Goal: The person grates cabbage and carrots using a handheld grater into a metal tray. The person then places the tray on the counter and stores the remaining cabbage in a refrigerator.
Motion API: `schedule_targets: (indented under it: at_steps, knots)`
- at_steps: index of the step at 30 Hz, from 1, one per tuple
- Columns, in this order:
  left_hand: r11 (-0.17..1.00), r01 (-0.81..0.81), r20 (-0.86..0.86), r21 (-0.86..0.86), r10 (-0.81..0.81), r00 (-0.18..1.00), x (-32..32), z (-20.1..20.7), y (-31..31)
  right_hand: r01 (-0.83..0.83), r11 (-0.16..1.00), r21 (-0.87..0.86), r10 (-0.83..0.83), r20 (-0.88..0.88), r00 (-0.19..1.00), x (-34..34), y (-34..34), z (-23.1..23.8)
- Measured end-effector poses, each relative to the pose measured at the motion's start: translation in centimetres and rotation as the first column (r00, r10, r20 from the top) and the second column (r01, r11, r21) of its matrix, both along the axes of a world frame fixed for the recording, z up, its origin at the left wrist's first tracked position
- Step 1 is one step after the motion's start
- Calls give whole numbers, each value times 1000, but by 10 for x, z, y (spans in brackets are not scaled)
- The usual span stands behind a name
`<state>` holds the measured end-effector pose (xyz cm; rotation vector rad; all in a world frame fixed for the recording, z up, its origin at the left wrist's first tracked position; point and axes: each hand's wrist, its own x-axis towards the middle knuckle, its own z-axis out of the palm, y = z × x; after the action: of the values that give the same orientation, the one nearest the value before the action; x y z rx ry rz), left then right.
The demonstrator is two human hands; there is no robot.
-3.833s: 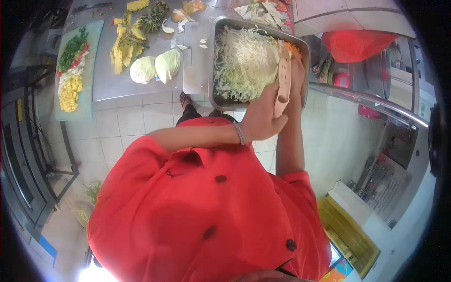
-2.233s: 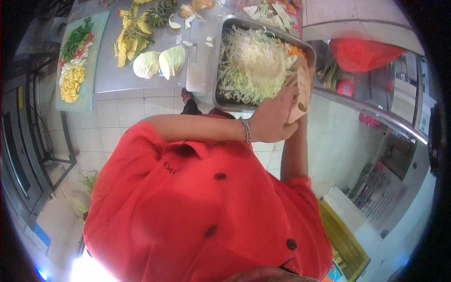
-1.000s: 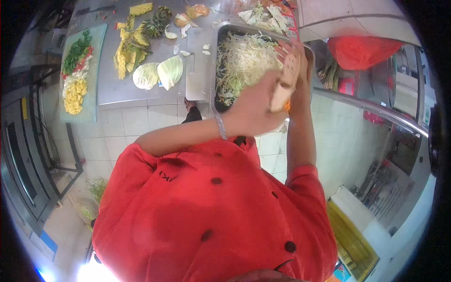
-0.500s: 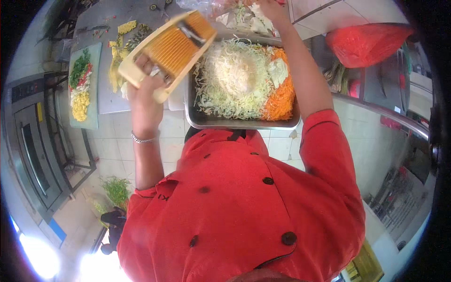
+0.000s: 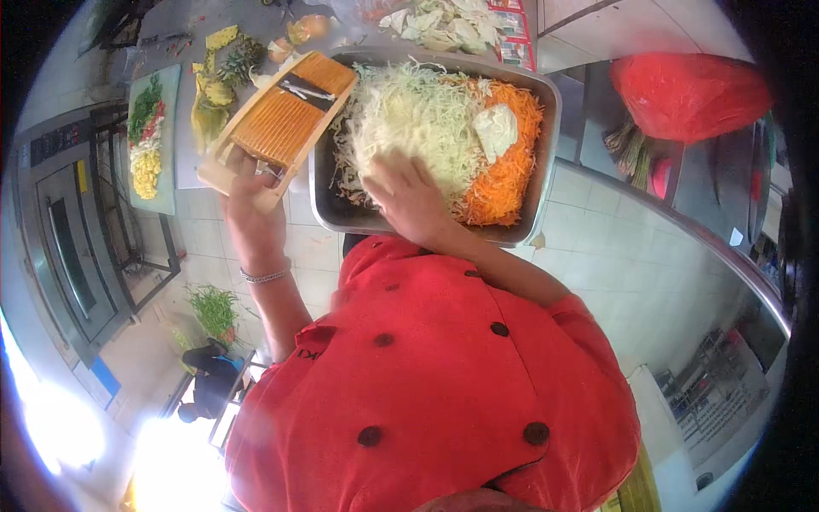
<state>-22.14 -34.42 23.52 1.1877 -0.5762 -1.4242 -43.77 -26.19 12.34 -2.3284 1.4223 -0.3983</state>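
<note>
My left hand (image 5: 254,198) grips the near end of a mandoline slicer (image 5: 271,130), which has a ribbed orange bed in a pale frame. The slicer is tilted at the left edge of a deep metal tray (image 5: 553,136). A heap of shredded cabbage (image 5: 426,115) fills the tray's left and middle, with shredded carrot (image 5: 516,145) along the right. One pale cabbage piece (image 5: 496,132) lies on top between them. My right hand (image 5: 405,194) rests on the near left part of the cabbage, fingers stretched out, holding nothing I can see.
On the left, a cutting board (image 5: 162,183) bears chopped greens, red and white bits and yellow cubes. Pineapple peelings and a crown (image 5: 243,60) lie beside the slicer. Cabbage leaves (image 5: 452,26) are heaped behind the tray. A red plastic bag (image 5: 691,94) sits at the right.
My right hand has come back from the cabbage leaves beyond the tray and down onto the shredded cabbage. The slicer has lowered slightly and moved left in my left hand.
</note>
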Motion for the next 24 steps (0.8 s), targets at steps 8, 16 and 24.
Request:
schedule_targets:
  at_steps: [8,16,24]
  knots:
    - [995,-46,70,-90,52,996,10,13,8,381,923,59,-384,233,893,-106,-45,22]
    - [990,-98,-31,-100,96,995,24,12,15,412,910,56,-403,-120,907,-168,-48,-26]
    - [989,-90,-80,-117,81,993,41,7,14,78,598,798,-792,603,-95,-243,-42,-67]
